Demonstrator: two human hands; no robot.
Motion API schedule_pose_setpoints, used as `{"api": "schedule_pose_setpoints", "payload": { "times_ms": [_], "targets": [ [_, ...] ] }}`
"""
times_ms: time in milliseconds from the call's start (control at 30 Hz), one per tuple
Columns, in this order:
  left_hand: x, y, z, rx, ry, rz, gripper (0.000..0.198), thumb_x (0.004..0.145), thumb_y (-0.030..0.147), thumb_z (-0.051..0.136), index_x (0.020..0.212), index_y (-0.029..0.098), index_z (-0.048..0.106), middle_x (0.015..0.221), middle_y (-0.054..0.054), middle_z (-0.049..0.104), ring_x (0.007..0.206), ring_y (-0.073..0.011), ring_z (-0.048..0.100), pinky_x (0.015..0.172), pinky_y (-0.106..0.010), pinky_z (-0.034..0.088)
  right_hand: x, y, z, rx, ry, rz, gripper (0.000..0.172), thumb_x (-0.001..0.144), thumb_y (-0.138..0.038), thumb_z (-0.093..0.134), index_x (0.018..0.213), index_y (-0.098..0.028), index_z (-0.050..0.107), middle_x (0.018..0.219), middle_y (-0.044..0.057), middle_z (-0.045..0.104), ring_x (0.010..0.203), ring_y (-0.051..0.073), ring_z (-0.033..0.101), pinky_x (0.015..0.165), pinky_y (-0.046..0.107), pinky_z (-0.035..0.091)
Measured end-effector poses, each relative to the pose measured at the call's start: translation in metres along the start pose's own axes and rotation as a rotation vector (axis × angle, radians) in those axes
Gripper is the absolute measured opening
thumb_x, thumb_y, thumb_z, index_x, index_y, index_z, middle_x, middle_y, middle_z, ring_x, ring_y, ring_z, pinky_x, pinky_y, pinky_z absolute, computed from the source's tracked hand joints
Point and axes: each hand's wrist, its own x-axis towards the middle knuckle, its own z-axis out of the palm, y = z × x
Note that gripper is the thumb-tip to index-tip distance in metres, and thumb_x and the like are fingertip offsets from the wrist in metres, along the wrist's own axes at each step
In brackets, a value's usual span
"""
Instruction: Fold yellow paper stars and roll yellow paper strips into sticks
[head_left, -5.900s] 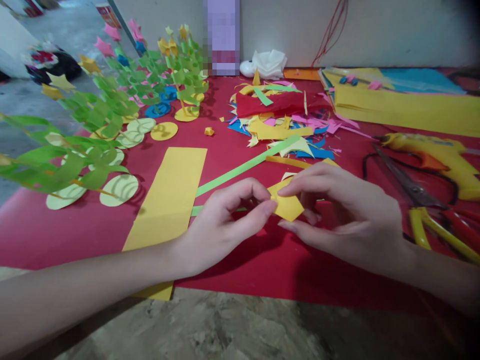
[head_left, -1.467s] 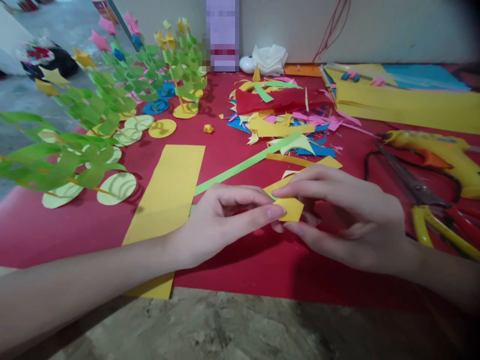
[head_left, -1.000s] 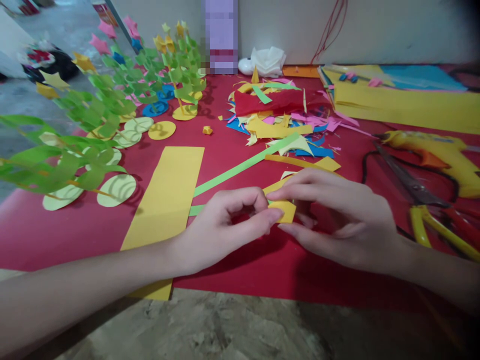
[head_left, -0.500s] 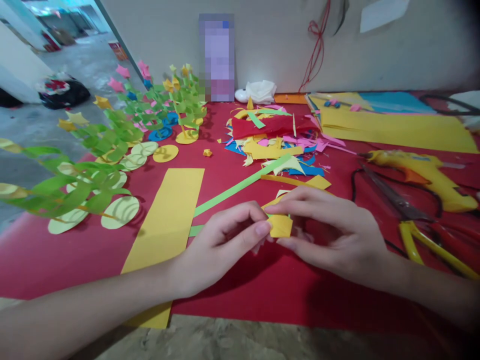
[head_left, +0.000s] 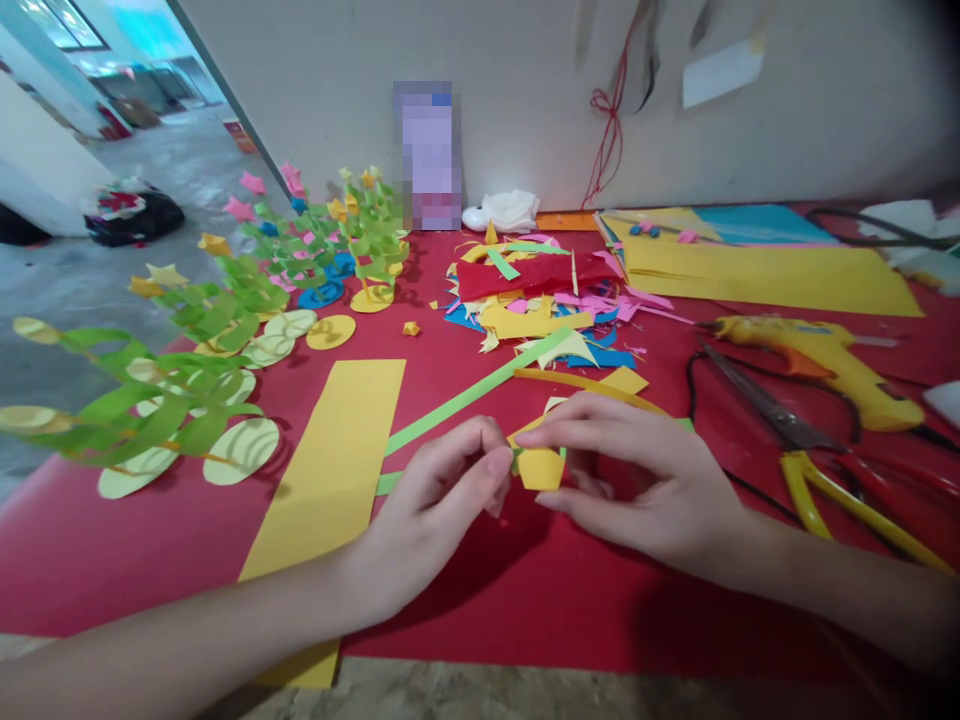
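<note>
Left hand [head_left: 442, 495]: bare, thumb and forefinger pinched shut on the left edge of the yellow paper piece [head_left: 541, 467]; the other fingers curl under and are hidden.
Right hand [head_left: 645, 480]: bare, forefinger laid flat over the top of the same piece, thumb underneath, so the grip is closed on it; the palm side is out of sight.
Yellow paper piece: small, flat, matte card, roughly square with a folded or angled top; held just above the worktop between both hands. Its upper part is covered by the right forefinger, and a narrow tail of it seems to run under that hand.
Worktop [head_left: 525, 590]: covered by a smooth red sheet; a grainy board edge shows at the bottom, cut off by the frame.
Yellow strip [head_left: 337, 460]: long flat rectangle of card left of the left hand; its near end passes under the forearm.
Green strip [head_left: 465, 395]: thin paper band lying diagonally, its lower end hidden behind the left hand.
Scrap pile [head_left: 540, 300]: loose jagged offcuts in red, yellow, blue, pink and green, well behind the hands.
Scissors [head_left: 795, 440]: metal blades, yellow handles, right of the right hand; handles cut off at the edge.
Glue gun [head_left: 817, 360]: yellow plastic, beyond the scissors.
Paper plants [head_left: 225, 300]: green leaves on round card bases at left; the nearest are blurred.
</note>
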Motion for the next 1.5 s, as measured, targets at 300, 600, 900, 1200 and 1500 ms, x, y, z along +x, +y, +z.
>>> {"api": "schedule_pose_setpoints", "payload": {
  "times_ms": [300,600,900,1200,1500],
  "targets": [
    [0.0057,-0.0014,-0.0022,-0.137,-0.089,-0.019,0.012,0.083,0.026,0.050,0.083,0.020,0.060,0.074,0.001,0.049,0.064,-0.0092,0.048,0.064,-0.022,0.041,-0.0008,0.0051,-0.0015,0.019,-0.052,-0.014,0.042,0.073,-0.010,0.058,0.111,-0.029,0.056,0.084,0.000,0.050,0.048,0.004,0.040,0.042,0.017,0.039],
    [0.0047,-0.0025,-0.0043,-0.120,-0.099,-0.066,0.010,0.082,0.025,0.052,0.079,0.019,0.059,0.072,0.003,0.046,0.065,-0.0080,0.044,0.062,-0.020,0.037,0.0010,-0.0005,-0.0001,0.005,-0.056,-0.009,0.028,0.073,-0.013,0.060,0.100,-0.018,0.061,0.083,0.003,0.054,0.050,0.004,0.044,0.040,0.016,0.040],
    [0.0029,-0.0036,-0.0050,0.006,-0.120,-0.075,0.033,0.084,0.030,0.047,0.055,0.015,0.046,0.054,0.005,0.042,0.055,-0.0073,0.039,0.055,-0.021,0.030,-0.0015,0.0010,-0.0001,-0.002,-0.066,-0.012,0.024,0.074,-0.012,0.058,0.098,-0.014,0.060,0.083,0.003,0.055,0.047,0.003,0.041,0.041,0.016,0.039],
    [0.0041,-0.0054,-0.0038,-0.148,-0.110,-0.026,0.014,0.085,0.030,0.046,0.076,0.020,0.048,0.066,0.005,0.045,0.063,-0.0077,0.046,0.063,-0.021,0.038,-0.0012,0.0000,-0.0034,0.058,-0.023,0.067,0.025,0.074,-0.015,0.059,0.099,-0.019,0.058,0.087,0.002,0.052,0.054,0.005,0.046,0.048,0.019,0.044],
    [0.0048,0.0003,-0.0016,0.031,-0.055,-0.030,0.018,0.084,0.029,0.046,0.069,0.018,0.044,0.061,0.005,0.044,0.058,-0.0071,0.042,0.056,-0.018,0.035,0.0007,0.0028,-0.0013,0.009,-0.050,0.061,0.021,0.074,-0.015,0.059,0.095,-0.016,0.060,0.082,0.001,0.052,0.053,0.006,0.045,0.046,0.019,0.042]
  ]
}}
